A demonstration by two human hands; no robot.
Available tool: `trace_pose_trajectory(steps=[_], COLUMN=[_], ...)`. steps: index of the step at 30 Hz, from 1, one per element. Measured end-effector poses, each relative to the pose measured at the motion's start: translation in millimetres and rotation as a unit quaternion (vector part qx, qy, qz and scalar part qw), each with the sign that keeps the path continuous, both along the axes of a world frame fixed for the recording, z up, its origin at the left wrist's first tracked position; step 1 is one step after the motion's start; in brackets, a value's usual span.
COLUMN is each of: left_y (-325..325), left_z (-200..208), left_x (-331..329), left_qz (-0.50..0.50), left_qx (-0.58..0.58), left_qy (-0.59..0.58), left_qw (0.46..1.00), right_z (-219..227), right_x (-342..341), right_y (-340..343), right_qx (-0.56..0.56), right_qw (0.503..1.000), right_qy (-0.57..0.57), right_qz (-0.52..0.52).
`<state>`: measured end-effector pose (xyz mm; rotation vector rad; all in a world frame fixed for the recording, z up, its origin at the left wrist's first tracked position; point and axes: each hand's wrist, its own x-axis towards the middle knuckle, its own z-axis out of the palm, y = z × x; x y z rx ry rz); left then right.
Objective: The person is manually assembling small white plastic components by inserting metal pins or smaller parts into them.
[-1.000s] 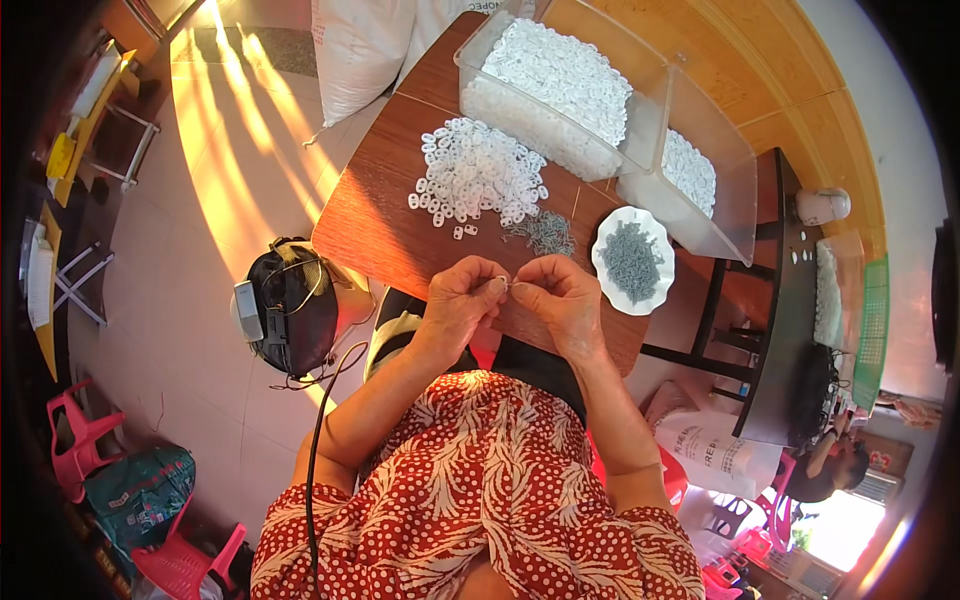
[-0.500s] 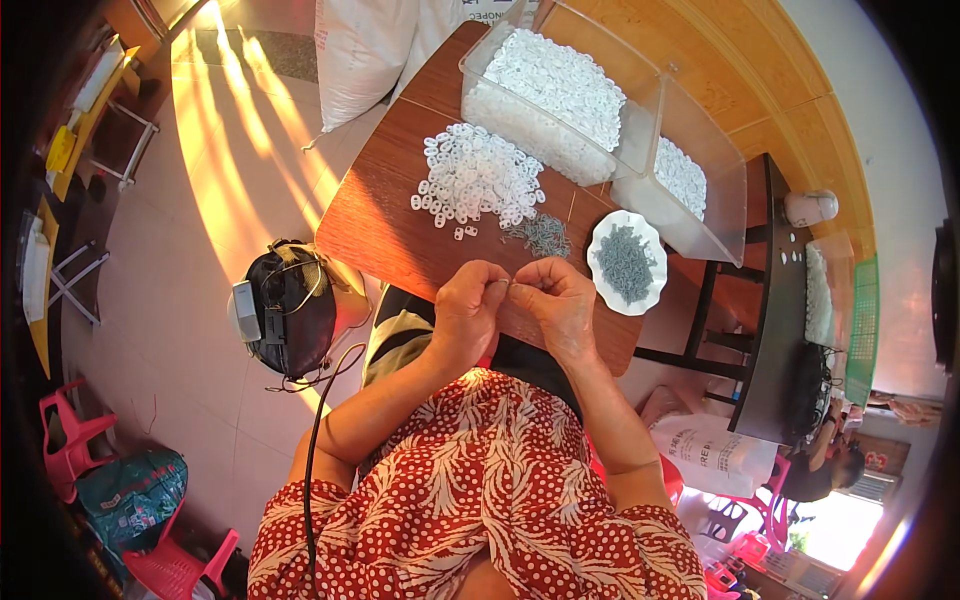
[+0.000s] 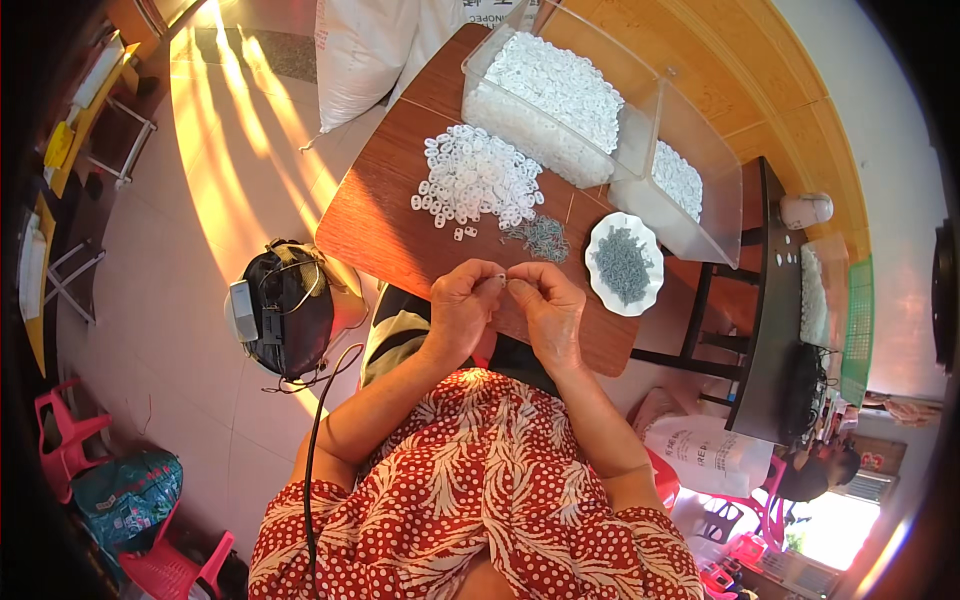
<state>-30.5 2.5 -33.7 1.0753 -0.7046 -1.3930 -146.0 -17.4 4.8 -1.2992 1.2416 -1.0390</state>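
Note:
Above the near edge of the wooden table (image 3: 375, 205), my left hand (image 3: 465, 305) and my right hand (image 3: 550, 310) meet with fingertips pinched together. A tiny whitish piece (image 3: 502, 278) shows between them, seemingly in my left fingers. What my right fingertips pinch is too small and covered to name. Beyond my hands lies a heap of white oval plastic pieces with two holes (image 3: 480, 175), with a couple lying loose in front. Beside it is a small pile of thin grey pieces (image 3: 545, 238). More of these fill a white scalloped dish (image 3: 597, 290) to the right.
Two clear plastic bins (image 3: 540, 130) (image 3: 725, 235) with white pieces stand at the far side. A dark table (image 3: 745, 400) is on the right. On the floor at left sit a black bag (image 3: 290, 335) and pink chairs (image 3: 175, 565). A cable runs along my left arm.
My fingertips have shifted slightly, and a whitish piece now shows between them. My right hand is turned a little more upright. The heaps and the dish look unchanged.

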Motion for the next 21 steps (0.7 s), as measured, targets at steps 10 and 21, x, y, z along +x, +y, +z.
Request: trace_pose_trajectory(steps=[10, 21], left_y=[2, -1], left_z=[-19, -13], left_x=[-14, 0], left_qz=[0.075, 0.012], left_qx=[-0.044, 0.056], left_qy=[-0.157, -0.003], left_qw=[0.984, 0.998], right_z=[-28, -26], right_x=[3, -4], right_y=[7, 3], right_qx=[-0.107, 0.069], right_qw=[0.973, 0.997], right_qy=[0.202, -0.019], right_qz=[-0.026, -0.016])
